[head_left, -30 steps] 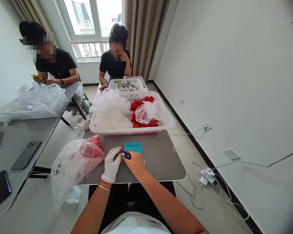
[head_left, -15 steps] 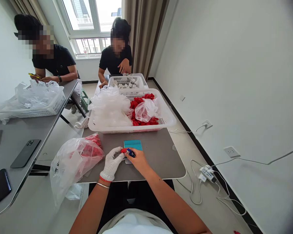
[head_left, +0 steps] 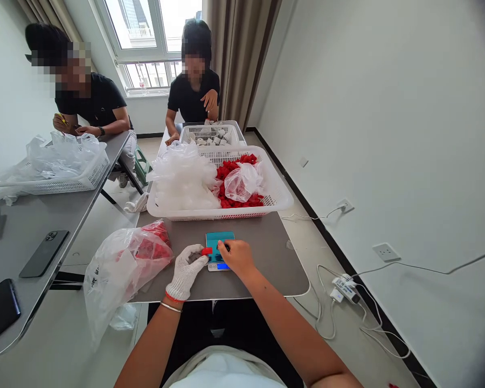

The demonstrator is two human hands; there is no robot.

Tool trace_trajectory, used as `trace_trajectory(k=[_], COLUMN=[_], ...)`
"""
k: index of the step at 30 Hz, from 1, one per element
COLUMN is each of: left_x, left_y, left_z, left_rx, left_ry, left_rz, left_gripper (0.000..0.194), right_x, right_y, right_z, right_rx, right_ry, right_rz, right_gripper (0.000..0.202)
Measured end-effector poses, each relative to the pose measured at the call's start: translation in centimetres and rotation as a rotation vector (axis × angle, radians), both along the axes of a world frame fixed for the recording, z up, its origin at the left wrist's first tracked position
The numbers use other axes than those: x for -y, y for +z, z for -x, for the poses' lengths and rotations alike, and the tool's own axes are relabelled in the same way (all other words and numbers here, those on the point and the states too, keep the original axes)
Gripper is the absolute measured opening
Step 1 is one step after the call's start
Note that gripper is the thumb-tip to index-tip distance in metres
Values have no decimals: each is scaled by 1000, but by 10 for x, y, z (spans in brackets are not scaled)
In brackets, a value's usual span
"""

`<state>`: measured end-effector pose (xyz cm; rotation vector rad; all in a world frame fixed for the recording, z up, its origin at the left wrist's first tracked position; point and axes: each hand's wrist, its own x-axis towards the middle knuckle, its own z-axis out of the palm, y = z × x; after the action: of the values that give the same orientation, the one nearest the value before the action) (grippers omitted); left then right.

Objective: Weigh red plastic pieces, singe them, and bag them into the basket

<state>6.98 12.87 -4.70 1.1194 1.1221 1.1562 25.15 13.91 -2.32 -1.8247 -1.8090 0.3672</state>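
Observation:
My left hand, in a white knitted glove, pinches a small red piece between thumb and fingers. Just right of it, my bare right hand is closed, with a small dark thing partly showing at its fingers. Under both hands lies a small scale with a teal top and a lit blue display. A clear plastic bag holding red pieces rests on the grey table, left of my gloved hand.
A large white basket holds clear bags and red pieces; a smaller basket is behind it. Two people sit at the far side. Phones lie on the left table. Cables and a power strip are on the floor at right.
My right hand has moved slightly right, off the red piece, and its fingers have curled in. The scale's display now shows lit. My left hand has hardly moved.

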Motion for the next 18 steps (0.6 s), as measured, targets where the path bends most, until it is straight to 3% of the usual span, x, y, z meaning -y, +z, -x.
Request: trace_trajectory(k=[8, 14, 18], left_x=[-1, -1, 0], left_y=[3, 2, 5], left_z=[-1, -2, -1], left_rx=[36, 67, 71], left_ry=[3, -45, 37], left_rz=[35, 11, 36], left_gripper=[36, 36, 36], right_x=[13, 7, 10], right_y=[-5, 0, -2], right_z=[2, 2, 1], right_rx=[69, 115, 139], right_ry=[2, -26, -13], right_rz=[-97, -131, -85], right_gripper=[48, 46, 45])
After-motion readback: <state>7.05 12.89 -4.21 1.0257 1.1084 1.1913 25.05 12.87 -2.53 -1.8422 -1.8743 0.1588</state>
